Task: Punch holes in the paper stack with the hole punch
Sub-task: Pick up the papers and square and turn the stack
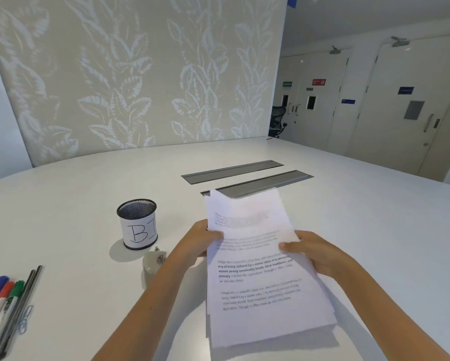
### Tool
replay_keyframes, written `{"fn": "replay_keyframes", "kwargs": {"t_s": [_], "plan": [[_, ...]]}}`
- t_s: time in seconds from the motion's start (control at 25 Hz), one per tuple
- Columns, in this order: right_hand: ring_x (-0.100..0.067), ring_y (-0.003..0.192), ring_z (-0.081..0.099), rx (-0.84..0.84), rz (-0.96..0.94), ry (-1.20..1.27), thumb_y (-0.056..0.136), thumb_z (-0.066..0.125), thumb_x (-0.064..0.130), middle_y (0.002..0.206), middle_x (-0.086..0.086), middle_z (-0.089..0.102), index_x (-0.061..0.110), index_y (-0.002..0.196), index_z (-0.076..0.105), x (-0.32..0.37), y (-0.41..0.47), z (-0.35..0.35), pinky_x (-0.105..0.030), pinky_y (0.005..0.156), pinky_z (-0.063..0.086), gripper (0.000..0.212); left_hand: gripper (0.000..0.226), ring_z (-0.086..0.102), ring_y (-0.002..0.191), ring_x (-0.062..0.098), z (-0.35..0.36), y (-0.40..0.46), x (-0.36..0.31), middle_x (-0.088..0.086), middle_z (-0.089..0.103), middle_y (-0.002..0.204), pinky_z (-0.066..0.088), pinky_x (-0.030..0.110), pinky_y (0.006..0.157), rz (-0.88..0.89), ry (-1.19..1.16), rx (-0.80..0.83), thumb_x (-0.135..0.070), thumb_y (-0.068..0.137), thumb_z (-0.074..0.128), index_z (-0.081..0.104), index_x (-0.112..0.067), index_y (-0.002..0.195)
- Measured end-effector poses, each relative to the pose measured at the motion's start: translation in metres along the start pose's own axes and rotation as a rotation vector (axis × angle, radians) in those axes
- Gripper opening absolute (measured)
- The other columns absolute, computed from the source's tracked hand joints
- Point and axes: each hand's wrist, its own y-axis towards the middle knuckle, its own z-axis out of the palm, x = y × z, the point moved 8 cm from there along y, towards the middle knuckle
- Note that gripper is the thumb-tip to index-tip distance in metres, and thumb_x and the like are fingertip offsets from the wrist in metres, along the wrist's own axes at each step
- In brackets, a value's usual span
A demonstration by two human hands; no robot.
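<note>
Both hands, left hand (201, 238) & right hand (313, 252), grip paper stack (260, 272), text blurred; hole punch (153, 263) partly hidden behind left forearm on white table (88, 194).

A broad white counter (348, 230) fills the lower half of the frame, its far edge curving from the left side to the right. Two grey metal hatches (247, 175) lie flush in its surface near the centre, set parallel and slanting up to the right. Behind the counter, across the upper left and centre, stands a beige wall panel (140, 74) printed with pale leafy stems. At the upper right, white doors (400, 108) line a white wall, bearing blue, red and green signs. A black mesh office chair (278, 121) shows just right of the panel's edge. Light is even and soft.
</note>
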Motion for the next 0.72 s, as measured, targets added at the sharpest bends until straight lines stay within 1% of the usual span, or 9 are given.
{"fn": "replay_keyframes", "kwargs": {"t_s": [0.08, 0.12, 0.16, 0.24, 0.36, 0.48, 0.56, 0.64, 0.72], "plan": [[-0.04, 0.103, 0.066, -0.084, -0.006, -0.091, 0.084, 0.065, -0.003, 0.114, -0.028, 0.067, -0.008, 0.111, 0.062, 0.001, 0.003, -0.005, -0.048, 0.093, 0.051, 0.027, 0.027, 0.072, 0.087, 0.019, 0.011, 0.0, -0.004, 0.006, 0.073, 0.11, 0.057, 0.029, 0.068, -0.027, 0.173, -0.085, -0.003, 0.09, 0.051, 0.068, -0.016, 0.105], [-0.04, 0.099, 0.066, -0.129, -0.032, -0.106, 0.084, 0.064, -0.005, 0.113, -0.029, 0.067, -0.009, 0.107, 0.063, 0.004, 0.004, -0.005, -0.048, 0.092, 0.051, 0.024, 0.028, 0.07, 0.091, 0.022, 0.014, -0.001, -0.011, 0.005, 0.072, 0.109, 0.056, 0.031, 0.071, 0.007, 0.189, -0.124, -0.003, 0.091, 0.048, 0.068, -0.018, 0.104], [-0.039, 0.097, 0.067, -0.166, -0.077, -0.097, 0.084, 0.063, -0.005, 0.111, -0.028, 0.068, -0.007, 0.105, 0.064, 0.01, 0.004, -0.001, -0.049, 0.091, 0.053, 0.021, 0.029, 0.07, 0.093, 0.023, 0.014, -0.002, -0.02, 0.004, 0.072, 0.107, 0.056, 0.032, 0.073, 0.066, 0.165, -0.148, -0.003, 0.091, 0.046, 0.068, -0.02, 0.101], [-0.036, 0.092, 0.07, -0.227, -0.227, -0.03, 0.085, 0.063, -0.001, 0.105, -0.019, 0.073, 0.005, 0.102, 0.067, 0.032, -0.001, 0.001, -0.049, 0.086, 0.056, 0.018, 0.031, 0.071, 0.092, 0.02, 0.013, -0.009, -0.051, -0.001, 0.074, 0.103, 0.058, 0.032, 0.074, 0.233, 0.041, -0.18, -0.006, 0.093, 0.047, 0.068, -0.028, 0.095], [-0.025, 0.087, 0.073, -0.271, -0.492, 0.093, 0.088, 0.062, 0.008, 0.1, -0.002, 0.076, 0.021, 0.103, 0.068, 0.076, -0.014, -0.009, -0.039, 0.074, 0.061, 0.02, 0.03, 0.073, 0.087, 0.011, 0.013, -0.023, -0.106, -0.011, 0.077, 0.094, 0.058, 0.024, 0.068, 0.488, -0.099, -0.283, -0.015, 0.096, 0.052, 0.07, -0.038, 0.093], [-0.018, 0.086, 0.073, -0.24, -0.653, 0.149, 0.09, 0.062, 0.015, 0.101, 0.003, 0.076, 0.029, 0.101, 0.069, 0.1, -0.025, -0.006, -0.031, 0.071, 0.061, 0.019, 0.021, 0.069, 0.102, 0.012, 0.015, -0.034, -0.135, -0.009, 0.073, 0.111, 0.058, 0.028, 0.081, 0.656, -0.092, -0.304, -0.028, 0.096, 0.053, 0.066, -0.039, 0.11], [-0.017, 0.087, 0.073, -0.212, -0.671, 0.142, 0.089, 0.064, 0.022, 0.1, 0.005, 0.076, 0.031, 0.1, 0.069, 0.098, -0.026, -0.004, -0.029, 0.069, 0.06, 0.015, 0.024, 0.068, 0.104, 0.012, 0.016, -0.038, -0.129, -0.008, 0.072, 0.113, 0.058, 0.028, 0.081, 0.672, -0.072, -0.302, -0.034, 0.094, 0.055, 0.063, -0.034, 0.117], [-0.016, 0.086, 0.073, -0.206, -0.644, 0.123, 0.086, 0.067, 0.027, 0.097, 0.006, 0.076, 0.03, 0.099, 0.069, 0.085, -0.022, -0.004, -0.026, 0.066, 0.059, 0.013, 0.025, 0.07, 0.102, 0.013, 0.016, -0.036, -0.109, -0.006, 0.073, 0.111, 0.058, 0.029, 0.078, 0.605, -0.09, -0.308, -0.035, 0.094, 0.057, 0.064, -0.03, 0.118], [-0.017, 0.086, 0.073, -0.194, -0.613, 0.088, 0.086, 0.066, 0.028, 0.094, 0.007, 0.077, 0.028, 0.097, 0.069, 0.073, -0.017, -0.002, -0.024, 0.065, 0.058, 0.011, 0.022, 0.07, 0.102, 0.017, 0.019, -0.033, -0.089, -0.005, 0.075, 0.109, 0.058, 0.034, 0.082, 0.523, -0.083, -0.322, -0.031, 0.096, 0.054, 0.066, -0.027, 0.115]]}}
